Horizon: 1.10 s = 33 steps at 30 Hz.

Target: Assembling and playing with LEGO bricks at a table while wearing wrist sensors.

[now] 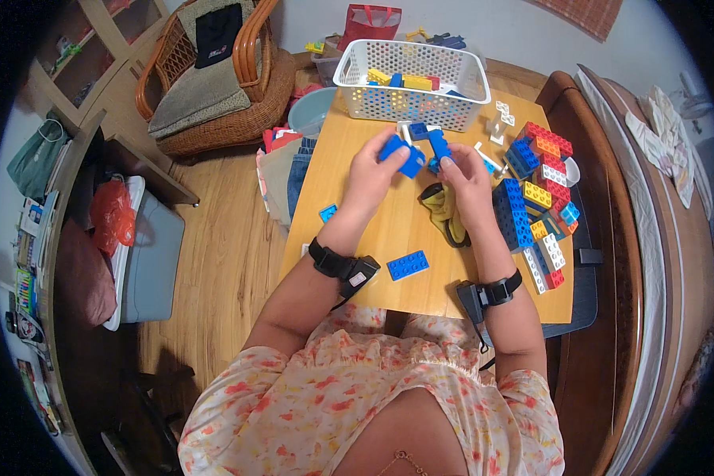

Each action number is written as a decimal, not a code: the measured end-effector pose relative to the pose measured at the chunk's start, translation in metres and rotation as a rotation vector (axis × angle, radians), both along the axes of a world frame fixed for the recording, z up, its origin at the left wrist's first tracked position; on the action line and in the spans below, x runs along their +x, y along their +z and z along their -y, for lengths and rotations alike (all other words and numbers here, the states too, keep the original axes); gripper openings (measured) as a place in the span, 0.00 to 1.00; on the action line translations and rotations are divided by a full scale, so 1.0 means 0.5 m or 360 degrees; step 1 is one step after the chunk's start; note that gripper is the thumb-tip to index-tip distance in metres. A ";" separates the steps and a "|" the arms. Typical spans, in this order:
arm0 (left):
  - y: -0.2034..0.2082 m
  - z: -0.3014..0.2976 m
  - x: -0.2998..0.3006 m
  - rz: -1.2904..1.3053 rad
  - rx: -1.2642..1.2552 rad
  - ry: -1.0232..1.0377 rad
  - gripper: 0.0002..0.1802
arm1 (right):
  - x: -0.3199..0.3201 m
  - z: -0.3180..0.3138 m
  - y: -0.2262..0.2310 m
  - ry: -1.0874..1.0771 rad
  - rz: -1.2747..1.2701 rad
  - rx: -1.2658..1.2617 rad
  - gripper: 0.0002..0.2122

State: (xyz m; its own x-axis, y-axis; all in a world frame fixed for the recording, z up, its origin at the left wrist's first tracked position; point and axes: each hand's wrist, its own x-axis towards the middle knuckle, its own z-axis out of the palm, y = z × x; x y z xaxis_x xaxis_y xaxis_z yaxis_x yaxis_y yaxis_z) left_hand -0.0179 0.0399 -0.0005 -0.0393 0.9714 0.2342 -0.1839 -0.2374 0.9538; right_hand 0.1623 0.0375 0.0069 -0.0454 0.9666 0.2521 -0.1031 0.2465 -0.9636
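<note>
Over the far half of the table, my left hand (371, 176) grips a blue toy building brick (405, 157) between thumb and fingers. Close beside it, my right hand (470, 181) pinches a narrower blue toy brick (439, 143). The two bricks look apart, with a slim gap between them. Small white and dark blue pieces (418, 131) lie just beyond my fingers, partly hidden by them. Nearer to me, a flat blue brick (408, 266) rests studs up between my forearms. A small light blue piece (328, 213) sits by the left table edge.
A white perforated basket (365, 103) with loose bricks stands at the table's far end. Stacked coloured bricks (535, 190) line the right side, near a white piece (500, 123). A yellow and black cloth item (440, 208) lies under my right hand. A wicker chair (206, 131) stands far left.
</note>
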 end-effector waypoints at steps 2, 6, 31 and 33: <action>-0.005 0.000 0.007 0.0011 -0.0001 -0.0034 0.32 | 0.000 0.001 -0.001 0.0042 0.0002 0.0095 0.13; 0.001 0.003 0.002 -0.0053 -0.0087 -0.0139 0.32 | -0.001 0.009 0.006 0.0067 0.0099 0.0035 0.13; 0.002 0.011 0.021 0.0257 -0.0060 -0.0147 0.20 | 0.016 0.001 0.006 0.0121 0.0360 0.0096 0.19; 0.004 0.011 0.015 0.0230 -0.0105 -0.0056 0.17 | 0.016 0.014 0.031 -0.0004 0.0715 0.0332 0.22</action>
State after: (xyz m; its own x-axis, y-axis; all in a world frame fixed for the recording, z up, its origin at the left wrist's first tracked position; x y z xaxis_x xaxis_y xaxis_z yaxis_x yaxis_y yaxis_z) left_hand -0.0102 0.0343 0.0017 -0.0334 0.9858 0.1644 -0.3277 -0.1662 0.9300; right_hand 0.1705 0.0303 0.0222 -0.1915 0.8978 0.3966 0.3119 0.4388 -0.8427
